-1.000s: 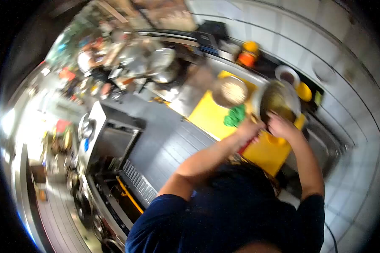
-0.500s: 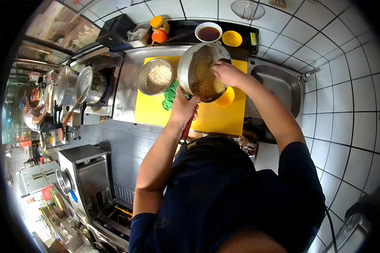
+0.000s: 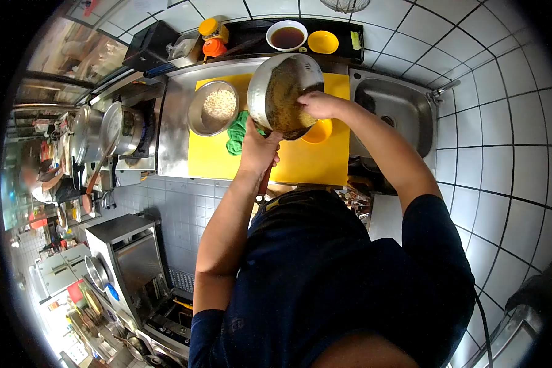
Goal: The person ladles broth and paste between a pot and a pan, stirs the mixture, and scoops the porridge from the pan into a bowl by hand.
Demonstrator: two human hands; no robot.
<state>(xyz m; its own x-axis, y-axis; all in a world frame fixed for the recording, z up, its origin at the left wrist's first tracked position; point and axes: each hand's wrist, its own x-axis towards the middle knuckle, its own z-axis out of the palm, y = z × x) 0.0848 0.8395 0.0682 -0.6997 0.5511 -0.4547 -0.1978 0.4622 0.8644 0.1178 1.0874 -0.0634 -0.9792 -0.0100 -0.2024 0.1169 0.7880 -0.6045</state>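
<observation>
A metal saucepan (image 3: 260,92) is tilted above the yellow cutting board (image 3: 313,165), its inside coated with a brownish-yellow mixture. My left hand (image 3: 260,149) is closed round its dark red handle (image 3: 264,183), close to the pan. My right hand (image 3: 319,105) reaches in over the pan's right side with fingers bunched together; whatever they hold is hidden. Partly beneath the pan is an orange-yellow bowl (image 3: 319,132). A crumpled green cloth (image 3: 235,136) lies left of the pan, beside a steel bowl (image 3: 200,124) holding pale, small pieces (image 3: 219,104).
On the back ledge stand a white bowl of dark liquid (image 3: 287,38), a yellow bowl (image 3: 323,42) and a yellow-lidded jar (image 3: 211,27). A sink (image 3: 405,116) adjoins on the right. Pots (image 3: 121,132) occupy the stove at left, and another person (image 3: 46,184) is farther off.
The whole view has shifted slightly, so the counter sits higher and more to the left. The pan remains tilted in my left hand, with my right hand still inside it.
</observation>
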